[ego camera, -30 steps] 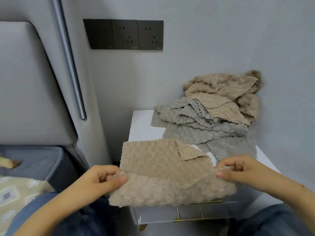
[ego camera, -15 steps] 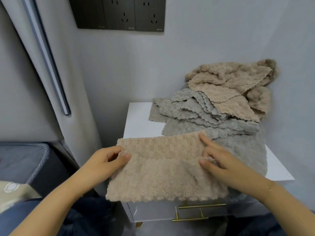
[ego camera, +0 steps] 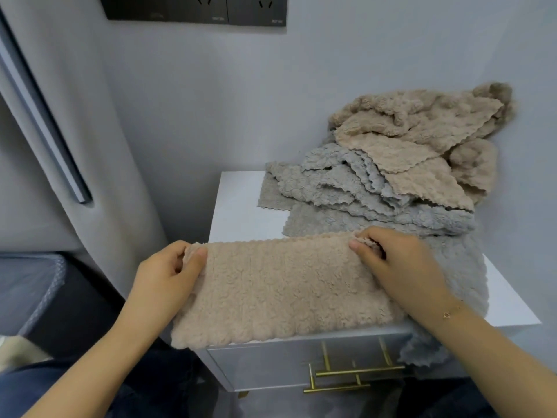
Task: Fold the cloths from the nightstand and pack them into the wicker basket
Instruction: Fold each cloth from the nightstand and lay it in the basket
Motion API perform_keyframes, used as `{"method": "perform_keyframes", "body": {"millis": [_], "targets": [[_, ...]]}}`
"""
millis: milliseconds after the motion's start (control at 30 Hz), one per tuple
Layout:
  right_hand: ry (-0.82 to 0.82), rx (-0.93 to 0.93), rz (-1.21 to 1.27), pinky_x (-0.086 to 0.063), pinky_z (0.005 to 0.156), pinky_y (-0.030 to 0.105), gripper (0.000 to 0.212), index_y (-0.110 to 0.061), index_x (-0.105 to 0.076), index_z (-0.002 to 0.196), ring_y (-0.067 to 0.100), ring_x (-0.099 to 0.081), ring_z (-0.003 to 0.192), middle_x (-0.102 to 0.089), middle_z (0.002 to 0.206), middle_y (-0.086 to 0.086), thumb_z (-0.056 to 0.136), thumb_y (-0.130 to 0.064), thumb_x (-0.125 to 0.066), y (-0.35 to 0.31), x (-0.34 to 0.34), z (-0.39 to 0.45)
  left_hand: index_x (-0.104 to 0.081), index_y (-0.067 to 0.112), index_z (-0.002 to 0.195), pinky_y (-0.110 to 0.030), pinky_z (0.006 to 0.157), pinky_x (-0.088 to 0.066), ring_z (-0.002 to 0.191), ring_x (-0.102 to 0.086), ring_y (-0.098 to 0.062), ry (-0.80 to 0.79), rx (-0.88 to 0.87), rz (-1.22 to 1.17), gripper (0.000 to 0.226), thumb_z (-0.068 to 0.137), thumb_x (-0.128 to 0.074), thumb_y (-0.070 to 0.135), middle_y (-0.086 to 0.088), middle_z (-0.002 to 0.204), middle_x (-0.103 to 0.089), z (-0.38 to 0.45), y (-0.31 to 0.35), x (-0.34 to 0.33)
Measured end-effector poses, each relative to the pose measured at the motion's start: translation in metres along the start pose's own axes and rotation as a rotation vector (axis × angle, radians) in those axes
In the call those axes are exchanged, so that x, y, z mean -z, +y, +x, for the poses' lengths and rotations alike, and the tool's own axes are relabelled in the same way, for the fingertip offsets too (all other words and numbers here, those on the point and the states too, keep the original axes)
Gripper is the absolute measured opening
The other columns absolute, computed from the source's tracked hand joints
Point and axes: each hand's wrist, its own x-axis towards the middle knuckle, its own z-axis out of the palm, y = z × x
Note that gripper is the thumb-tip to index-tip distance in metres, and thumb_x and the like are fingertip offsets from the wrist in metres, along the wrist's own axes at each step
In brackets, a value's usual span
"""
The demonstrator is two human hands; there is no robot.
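Observation:
A beige fluffy cloth [ego camera: 280, 288], folded in half into a wide strip, lies on the front edge of the white nightstand [ego camera: 238, 206] and overhangs it at the left. My left hand [ego camera: 168, 276] pinches its far left corner. My right hand [ego camera: 398, 267] pinches its far right corner. Behind it lies a heap of unfolded cloths: grey cloths [ego camera: 346, 191] below and beige cloths [ego camera: 422, 137] on top, against the wall. One grey cloth [ego camera: 452, 267] hangs over the front right edge. The wicker basket is not in view.
The nightstand drawer has brass handles [ego camera: 355, 372]. A padded grey headboard [ego camera: 60, 146] and the bed [ego camera: 27, 285] stand to the left. A dark socket panel [ego camera: 196, 10] is on the wall above. My knees in dark jeans fill the bottom.
The cloth's folded-over corner has been flattened and the top layer brought level. Both hands have moved up to the far corners of the folded strip.

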Motion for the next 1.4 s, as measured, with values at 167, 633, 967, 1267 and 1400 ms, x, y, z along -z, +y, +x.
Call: {"method": "perform_keyframes", "body": {"millis": [167, 633, 967, 1267, 1400], "targets": [[0.114, 0.012, -0.146, -0.035, 0.040, 0.024, 0.027, -0.020, -0.056, 0.070, 0.005, -0.041, 0.047, -0.046, 0.055, -0.012, 0.093, -0.035, -0.059, -0.004, -0.007, 0.006, -0.058, 0.000, 0.087, -0.029, 0.059, -0.041, 0.076, -0.056, -0.031, 0.017, -0.004, 0.057, 0.032, 0.098, -0.048, 0.028, -0.017, 0.079, -0.062, 0.007, -0.002, -0.006], [0.064, -0.054, -0.281, -0.023, 0.043, 0.015, 0.038, -0.013, -0.065, 0.113, 0.010, -0.044, 0.057, -0.057, 0.102, 0.002, 0.087, -0.039, -0.068, -0.002, -0.021, 0.010, -0.057, 0.028, 0.106, -0.015, 0.068, -0.038, 0.090, -0.056, -0.002, -0.063, 0.043, 0.113, 0.016, 0.094, -0.056, 0.038, 0.014, 0.101, -0.060, 0.019, -0.008, -0.013], [0.079, -0.141, 0.074, -0.039, 0.051, 0.025, 0.028, -0.024, -0.049, 0.076, 0.008, -0.048, 0.064, -0.050, 0.078, -0.007, 0.082, -0.040, -0.071, -0.004, -0.005, -0.002, -0.059, 0.024, 0.092, -0.019, 0.063, -0.042, 0.080, -0.059, -0.009, 0.004, 0.021, -0.016, 0.006, 0.092, -0.063, 0.029, 0.007, 0.088, -0.065, 0.012, -0.002, -0.007], [-0.014, -0.270, 0.522, -0.043, 0.061, 0.024, 0.021, -0.024, -0.061, 0.091, 0.014, -0.049, 0.063, -0.054, 0.069, -0.001, 0.079, -0.026, -0.078, -0.002, 0.017, -0.011, -0.068, 0.017, 0.093, -0.032, 0.072, -0.045, 0.079, -0.058, -0.017, -0.026, 0.187, -0.532, 0.011, 0.094, -0.060, 0.024, 0.000, 0.085, -0.067, 0.003, 0.013, 0.011], [0.074, -0.280, 0.675, -0.050, 0.064, 0.017, 0.027, -0.029, -0.073, 0.099, 0.012, -0.057, 0.068, -0.068, 0.081, 0.005, 0.073, -0.026, -0.079, -0.010, 0.035, -0.007, -0.067, 0.022, 0.099, -0.028, 0.073, -0.046, 0.077, -0.060, -0.012, -0.009, 0.195, -0.609, 0.008, 0.093, -0.061, 0.022, 0.004, 0.084, -0.068, -0.003, 0.018, 0.017]]}}
